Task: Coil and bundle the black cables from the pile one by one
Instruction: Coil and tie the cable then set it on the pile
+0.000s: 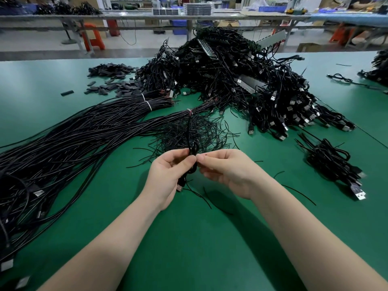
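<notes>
Both hands meet above the green table [189,248]: the left hand [168,175] grips a small coiled cable [192,152], while the right hand [226,171] pinches what seems a thin tie at it. Binding looks underway; next comes twisting it tight. Beyond lie loose ties [189,131], long cable bundles [73,133], a finished bundle [331,162] and the tangled pile [241,80].

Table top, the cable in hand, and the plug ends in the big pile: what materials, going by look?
Table top: green mat, likely rubber or vinyl; matte, soft glare.
Cable held by left hand and right hand: black plastic-looking jacket, slight sheen, bends tightly.
Plug ends: silvery metal shells, bright reflections, on black moulded bodies.
</notes>
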A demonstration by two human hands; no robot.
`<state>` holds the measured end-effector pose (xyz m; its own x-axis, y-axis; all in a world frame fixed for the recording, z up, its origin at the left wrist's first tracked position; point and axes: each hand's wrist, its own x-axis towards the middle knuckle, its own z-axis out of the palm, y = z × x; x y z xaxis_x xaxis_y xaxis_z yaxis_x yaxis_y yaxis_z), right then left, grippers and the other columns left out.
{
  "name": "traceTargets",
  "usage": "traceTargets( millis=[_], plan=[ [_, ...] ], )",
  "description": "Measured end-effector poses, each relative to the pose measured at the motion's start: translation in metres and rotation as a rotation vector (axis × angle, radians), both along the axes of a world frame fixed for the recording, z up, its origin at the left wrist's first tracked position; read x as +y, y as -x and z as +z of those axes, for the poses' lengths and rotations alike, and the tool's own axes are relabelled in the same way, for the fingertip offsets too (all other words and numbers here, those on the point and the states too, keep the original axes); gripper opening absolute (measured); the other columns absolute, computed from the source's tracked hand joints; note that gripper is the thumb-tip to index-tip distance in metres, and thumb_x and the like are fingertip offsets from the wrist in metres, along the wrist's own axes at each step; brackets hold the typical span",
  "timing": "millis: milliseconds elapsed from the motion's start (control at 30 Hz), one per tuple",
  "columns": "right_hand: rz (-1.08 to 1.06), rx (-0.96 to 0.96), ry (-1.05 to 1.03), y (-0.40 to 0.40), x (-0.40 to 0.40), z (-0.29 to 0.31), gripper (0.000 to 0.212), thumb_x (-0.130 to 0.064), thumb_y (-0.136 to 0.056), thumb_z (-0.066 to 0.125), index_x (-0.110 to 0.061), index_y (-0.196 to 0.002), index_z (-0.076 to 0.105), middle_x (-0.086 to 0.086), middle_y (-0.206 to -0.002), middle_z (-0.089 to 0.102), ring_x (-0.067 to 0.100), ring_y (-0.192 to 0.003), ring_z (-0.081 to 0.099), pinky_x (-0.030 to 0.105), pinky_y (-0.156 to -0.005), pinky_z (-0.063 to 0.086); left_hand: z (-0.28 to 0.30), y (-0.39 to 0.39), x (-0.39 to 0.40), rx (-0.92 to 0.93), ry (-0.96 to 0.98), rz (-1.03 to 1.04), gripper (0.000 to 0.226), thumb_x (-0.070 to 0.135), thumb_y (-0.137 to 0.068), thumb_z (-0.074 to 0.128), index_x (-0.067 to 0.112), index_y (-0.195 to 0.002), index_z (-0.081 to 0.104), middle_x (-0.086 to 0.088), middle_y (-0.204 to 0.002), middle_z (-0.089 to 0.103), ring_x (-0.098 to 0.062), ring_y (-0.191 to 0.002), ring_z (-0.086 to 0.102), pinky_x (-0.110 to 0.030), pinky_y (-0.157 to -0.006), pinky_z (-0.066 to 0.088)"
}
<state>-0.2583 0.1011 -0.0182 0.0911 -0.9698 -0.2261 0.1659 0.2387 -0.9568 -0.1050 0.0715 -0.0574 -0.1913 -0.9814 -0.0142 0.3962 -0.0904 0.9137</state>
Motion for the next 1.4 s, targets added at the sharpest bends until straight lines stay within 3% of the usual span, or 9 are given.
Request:
traceTargets(
  millis=[100, 233, 400, 533, 667, 767, 1067, 1233, 1400],
  plan=[
    [-0.061, 0.121, 0.086, -0.002, 0.0, 0.003, 0.01, -0.011, -0.083, 0.073, -0.014, -0.074, 0.072, -0.001, -0.067, 0.068, 0.012, -0.064, 0.062, 0.024, -0.066, 0.054, 0.002, 0.002, 0.002, -0.05, 0.006, 0.002, 0.028, 0.016, -0.067, 0.072, 0.01, -0.094, 0.068, 0.002, -0.081, 0.072, -0.009, -0.073, 0.066, -0.021, -0.07, 0.053],
    [-0.262, 0.981, 0.748, -0.01, -0.001, -0.003, 0.006, -0.013, -0.083, 0.073, -0.016, -0.078, 0.072, -0.011, -0.074, 0.068, 0.009, -0.069, 0.061, 0.025, -0.068, 0.05, 0.007, 0.002, 0.002, 0.0, -0.016, -0.017, 0.016, 0.011, -0.077, 0.068, 0.007, -0.092, 0.065, 0.003, -0.067, 0.068, -0.005, -0.06, 0.062, -0.016, -0.059, 0.05],
    [-0.253, 1.382, 1.379, 0.003, 0.001, -0.015, 0.017, 0.002, -0.087, 0.054, 0.003, -0.088, 0.071, 0.014, -0.088, 0.069, 0.03, -0.078, 0.066, 0.036, -0.072, 0.054, 0.011, 0.001, 0.004, -0.045, -0.055, -0.082, 0.004, 0.023, -0.069, 0.074, 0.02, -0.067, 0.073, 0.006, -0.06, 0.062, -0.006, -0.052, 0.055, -0.019, -0.048, 0.044],
    [-0.268, 1.324, 1.384, 0.002, -0.002, -0.017, 0.01, 0.006, -0.082, 0.067, 0.003, -0.089, 0.073, 0.014, -0.088, 0.07, 0.028, -0.08, 0.067, 0.035, -0.077, 0.054, 0.01, -0.001, 0.003, -0.034, -0.051, -0.108, 0.005, 0.021, -0.072, 0.077, 0.022, -0.068, 0.075, 0.006, -0.063, 0.064, -0.005, -0.054, 0.057, -0.018, -0.049, 0.046],
    [-0.305, 0.886, 0.701, -0.005, -0.002, -0.005, 0.016, -0.01, -0.083, 0.072, -0.015, -0.098, 0.075, -0.004, -0.088, 0.073, 0.006, -0.078, 0.066, 0.025, -0.079, 0.053, 0.008, 0.0, 0.002, 0.125, -0.06, -0.044, 0.017, 0.017, -0.069, 0.072, 0.015, -0.085, 0.069, 0.002, -0.075, 0.07, -0.007, -0.063, 0.063, -0.018, -0.062, 0.053],
    [-0.207, 0.404, 0.235, -0.006, -0.001, 0.007, 0.016, -0.027, -0.09, 0.066, -0.019, -0.079, 0.075, -0.003, -0.073, 0.073, 0.011, -0.066, 0.065, 0.025, -0.066, 0.054, 0.008, 0.001, 0.001, 0.133, -0.056, -0.032, 0.021, 0.016, -0.068, 0.071, 0.013, -0.088, 0.065, 0.002, -0.077, 0.071, -0.009, -0.069, 0.066, -0.019, -0.066, 0.054],
    [-0.038, 0.047, -0.043, 0.001, 0.002, 0.014, 0.015, -0.013, -0.079, 0.075, -0.017, -0.064, 0.075, -0.003, -0.065, 0.067, 0.005, -0.058, 0.06, 0.016, -0.059, 0.052, 0.006, 0.0, 0.003, 0.07, -0.021, -0.056, 0.015, 0.013, -0.063, 0.074, 0.018, -0.076, 0.077, 0.003, -0.08, 0.074, -0.007, -0.075, 0.069, -0.017, -0.071, 0.054],
    [-0.087, 0.163, 0.147, 0.0, 0.003, 0.014, 0.013, -0.01, -0.074, 0.079, -0.017, -0.067, 0.07, -0.002, -0.064, 0.065, 0.01, -0.062, 0.056, 0.024, -0.066, 0.049, 0.011, 0.0, 0.004, 0.013, 0.005, -0.057, 0.018, 0.018, -0.061, 0.076, 0.018, -0.079, 0.076, 0.002, -0.081, 0.074, -0.008, -0.075, 0.068, -0.019, -0.07, 0.053],
    [-0.308, 0.904, 0.869, -0.009, 0.0, 0.01, 0.009, -0.006, -0.078, 0.077, -0.014, -0.076, 0.073, -0.01, -0.073, 0.067, 0.006, -0.068, 0.06, 0.02, -0.068, 0.048, 0.023, 0.001, 0.003, 0.039, -0.089, -0.079, 0.012, 0.023, -0.07, 0.073, 0.017, -0.08, 0.072, 0.003, -0.069, 0.067, -0.006, -0.058, 0.06, -0.017, -0.053, 0.049]
  ],
)
